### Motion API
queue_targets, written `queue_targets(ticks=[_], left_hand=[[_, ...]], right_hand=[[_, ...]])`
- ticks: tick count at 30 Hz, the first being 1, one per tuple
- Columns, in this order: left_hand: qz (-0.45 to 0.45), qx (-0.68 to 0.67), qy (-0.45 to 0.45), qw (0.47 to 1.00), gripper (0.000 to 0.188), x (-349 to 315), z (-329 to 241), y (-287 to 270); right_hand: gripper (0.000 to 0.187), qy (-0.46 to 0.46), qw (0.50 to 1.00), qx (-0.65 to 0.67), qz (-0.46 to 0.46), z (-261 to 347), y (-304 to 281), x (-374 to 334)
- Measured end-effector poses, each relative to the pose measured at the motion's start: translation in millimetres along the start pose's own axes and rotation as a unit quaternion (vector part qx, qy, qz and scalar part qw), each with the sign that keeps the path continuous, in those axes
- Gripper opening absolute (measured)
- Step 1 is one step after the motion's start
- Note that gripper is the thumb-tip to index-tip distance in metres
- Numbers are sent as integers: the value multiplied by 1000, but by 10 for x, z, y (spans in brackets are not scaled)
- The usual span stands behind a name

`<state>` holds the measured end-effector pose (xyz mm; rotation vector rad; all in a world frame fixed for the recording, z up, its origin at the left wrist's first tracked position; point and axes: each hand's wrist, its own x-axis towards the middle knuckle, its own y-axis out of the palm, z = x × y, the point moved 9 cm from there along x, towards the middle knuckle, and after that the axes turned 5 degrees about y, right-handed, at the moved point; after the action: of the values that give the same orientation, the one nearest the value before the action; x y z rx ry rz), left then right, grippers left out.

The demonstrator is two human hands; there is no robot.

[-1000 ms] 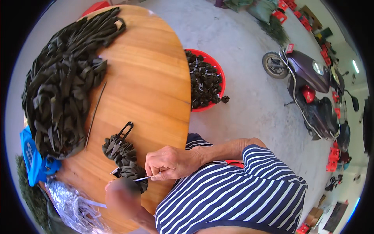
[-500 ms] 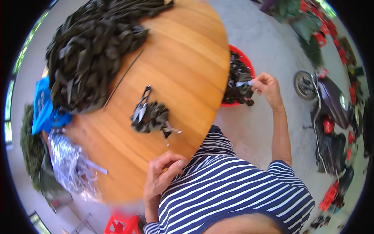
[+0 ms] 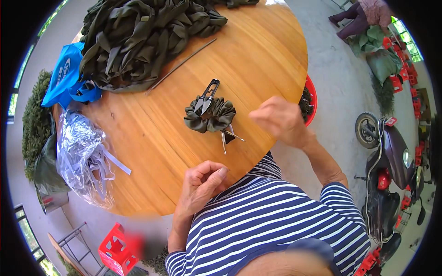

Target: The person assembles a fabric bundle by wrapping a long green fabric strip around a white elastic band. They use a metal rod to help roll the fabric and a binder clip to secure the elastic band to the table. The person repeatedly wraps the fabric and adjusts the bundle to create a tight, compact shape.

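Note:
My left hand (image 3: 202,186) rests at the near edge of the round wooden table (image 3: 258,50). Thumb and fingers are pressed together there; whatever they may hold is hidden. Over the table's right side my right hand (image 3: 281,119) is smeared by motion, and its fingers cannot be made out. Between and beyond the hands lies a dark green scrunchie (image 3: 220,115). Black thread snips (image 3: 207,97) lie across it, blades toward me. A thin metal tool with two prongs (image 3: 226,138) sticks out from its near side. Beyond the right hand, a red basin (image 3: 312,94) shows partly past the table edge.
A large heap of dark green fabric tubes (image 3: 138,41) covers the far left, with a thin rod (image 3: 184,64) beside it. A blue bag (image 3: 66,76) and a clear plastic bag of pale strips (image 3: 85,158) lie leftward. A motorcycle (image 3: 391,152) stands at right; another person (image 3: 363,18) is far off.
My right hand has moved left from the basin to over the table; the pale-tagged fabric piece it held there is no longer seen in it. The view has shifted; my left hand stays pinched.

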<state>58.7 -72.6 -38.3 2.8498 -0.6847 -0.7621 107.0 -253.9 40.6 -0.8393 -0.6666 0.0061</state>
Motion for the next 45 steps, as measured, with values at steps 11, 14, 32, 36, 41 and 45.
queue_targets(ticks=[11, 14, 32, 36, 41, 45], left_hand=[[196, -18, 11, 980, 19, -51, -3, 297], [294, -2, 89, 951, 20, -58, -130, 476], [-260, 273, 392, 839, 24, -210, -780, -348], [-231, 216, 402, 859, 19, -154, -722, -440], [-230, 233, 392, 859, 17, -163, -776, -390], [-206, 186, 380, 882, 18, -57, -726, -367]], right_hand=[[20, -127, 991, 27, 34, 311, 454, 163], [13, 134, 963, 215, 88, 112, 567, 313], [11, 379, 801, 442, 139, 403, 918, 69], [20, 315, 859, 362, 177, 528, 752, 209], [30, 260, 931, 246, 74, 301, 523, 500], [34, 224, 918, 293, 147, 252, 884, 622]])
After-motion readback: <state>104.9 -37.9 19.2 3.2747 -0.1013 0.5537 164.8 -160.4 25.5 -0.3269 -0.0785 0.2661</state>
